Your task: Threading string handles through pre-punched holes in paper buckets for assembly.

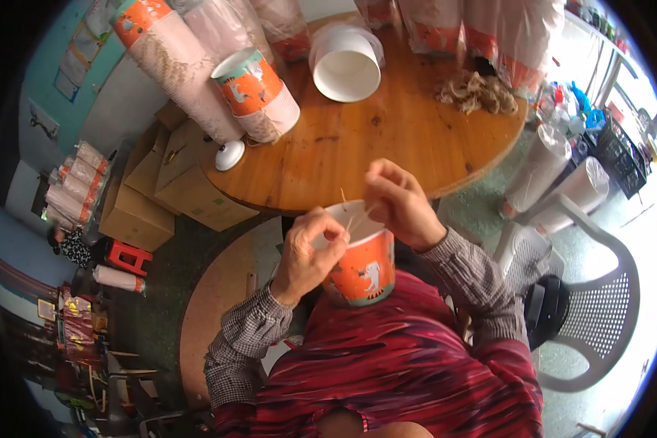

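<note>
An orange paper bucket [358,269] with a white animal figure rests upright on my lap, its mouth facing up. At its near left rim, my left hand [308,252] is closed, thumb and forefinger pinching a thin tan string [350,219]. My right hand [405,206] hovers over the right side of the rim with its fingers curled together. A strand seems to run up to those fingertips, which are slightly blurred. Another short end of string sticks up at the far rim. The bucket's bottom is hidden from view.
On the wooden table [387,146] stand nested orange buckets [252,91], a white bucket [347,73] lying on its side, a heap of tan twine [480,93] and a white knobbed lid [230,155]. Cardboard boxes [135,208] sit left; a grey plastic chair [598,292] stands right.
</note>
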The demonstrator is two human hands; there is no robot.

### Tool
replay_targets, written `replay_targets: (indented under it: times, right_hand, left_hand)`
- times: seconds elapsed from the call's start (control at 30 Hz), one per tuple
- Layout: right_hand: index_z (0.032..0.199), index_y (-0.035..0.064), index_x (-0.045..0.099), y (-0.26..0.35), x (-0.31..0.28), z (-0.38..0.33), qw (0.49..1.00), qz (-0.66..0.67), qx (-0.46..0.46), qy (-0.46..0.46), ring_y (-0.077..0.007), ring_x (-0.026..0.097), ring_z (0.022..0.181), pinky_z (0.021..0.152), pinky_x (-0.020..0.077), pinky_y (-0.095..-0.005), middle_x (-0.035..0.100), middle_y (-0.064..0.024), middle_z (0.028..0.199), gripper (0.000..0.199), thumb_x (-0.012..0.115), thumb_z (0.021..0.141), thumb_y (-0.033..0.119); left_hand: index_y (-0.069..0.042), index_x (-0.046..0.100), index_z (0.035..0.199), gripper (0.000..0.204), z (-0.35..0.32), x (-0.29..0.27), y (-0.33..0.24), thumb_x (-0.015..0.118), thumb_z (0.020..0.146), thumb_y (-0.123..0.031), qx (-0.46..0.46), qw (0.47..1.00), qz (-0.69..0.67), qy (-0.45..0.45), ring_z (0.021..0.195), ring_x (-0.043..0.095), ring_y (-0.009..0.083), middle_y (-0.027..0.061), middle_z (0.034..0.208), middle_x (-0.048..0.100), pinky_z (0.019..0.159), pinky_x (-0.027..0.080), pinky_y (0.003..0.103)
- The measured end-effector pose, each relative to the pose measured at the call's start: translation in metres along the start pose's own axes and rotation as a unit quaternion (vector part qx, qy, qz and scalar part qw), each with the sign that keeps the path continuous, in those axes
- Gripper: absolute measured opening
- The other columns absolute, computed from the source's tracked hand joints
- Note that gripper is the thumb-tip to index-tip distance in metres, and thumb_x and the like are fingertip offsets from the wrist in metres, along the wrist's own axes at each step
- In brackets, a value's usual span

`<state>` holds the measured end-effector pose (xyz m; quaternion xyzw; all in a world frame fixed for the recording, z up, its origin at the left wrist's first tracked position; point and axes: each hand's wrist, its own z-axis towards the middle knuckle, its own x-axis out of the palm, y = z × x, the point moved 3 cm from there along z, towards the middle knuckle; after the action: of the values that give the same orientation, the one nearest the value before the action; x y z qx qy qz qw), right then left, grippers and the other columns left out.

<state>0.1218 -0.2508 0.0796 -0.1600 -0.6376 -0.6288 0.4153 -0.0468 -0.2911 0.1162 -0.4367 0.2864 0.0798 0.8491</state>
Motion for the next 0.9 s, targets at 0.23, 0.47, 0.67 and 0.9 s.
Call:
replay_targets:
  times: [0.23, 0.47, 0.67, 0.9]
  right_hand:
    - [0.099, 0.0085, 0.056, 0.034, -0.016, -0.018, 0.994, -0.101, 0.034, 0.001, -0.0053, 0.048, 0.055, 0.047, 0.0355, -0.0194, 0.056, 0.0013, 0.070, 0.008, 0.056, 0.095, 0.015]
    - [0.111, 0.0072, 0.057, 0.053, 0.031, -0.046, 0.941, -0.296, 0.073, 0.146, -0.0041, 0.054, 0.062, 0.056, 0.0439, -0.0189, 0.067, -0.0027, 0.086, 0.021, 0.062, 0.093, 0.017]
    - [0.111, -0.0005, 0.057, 0.023, 0.076, -0.042, 0.859, -0.439, -0.115, 0.237, -0.0092, 0.060, 0.072, 0.063, 0.0485, -0.0230, 0.063, -0.0027, 0.083, 0.025, 0.065, 0.091, 0.013]
    - [0.106, 0.0050, 0.058, 0.019, 0.046, -0.027, 0.978, -0.185, -0.002, 0.098, -0.0057, 0.059, 0.067, 0.059, 0.0463, -0.0183, 0.061, 0.0004, 0.076, 0.016, 0.059, 0.095, 0.016]
  left_hand:
    - [-0.001, 0.056, 0.079, 0.009, -0.011, 0.004, 0.011, 0.064, 0.081, -0.005, -0.087, 0.993, -0.081, 0.008, 0.072, 0.059, 0.0151, 0.0058, 0.075, 0.057, 0.066, 0.047, 0.028]
    - [0.000, 0.059, 0.090, 0.010, -0.009, 0.006, 0.006, 0.065, 0.084, -0.005, -0.098, 0.990, -0.099, 0.008, 0.074, 0.061, 0.0104, 0.0034, 0.083, 0.061, 0.068, 0.049, 0.025]
    - [-0.002, 0.058, 0.107, 0.021, -0.009, 0.011, -0.004, 0.063, 0.086, -0.005, -0.078, 0.976, -0.205, 0.018, 0.081, 0.060, 0.0075, -0.0017, 0.090, 0.062, 0.071, 0.048, 0.023]
    - [-0.001, 0.059, 0.102, 0.015, -0.014, 0.011, 0.011, 0.060, 0.088, -0.005, -0.120, 0.967, -0.221, 0.035, 0.081, 0.061, 0.0104, 0.0018, 0.088, 0.062, 0.074, 0.049, 0.024]
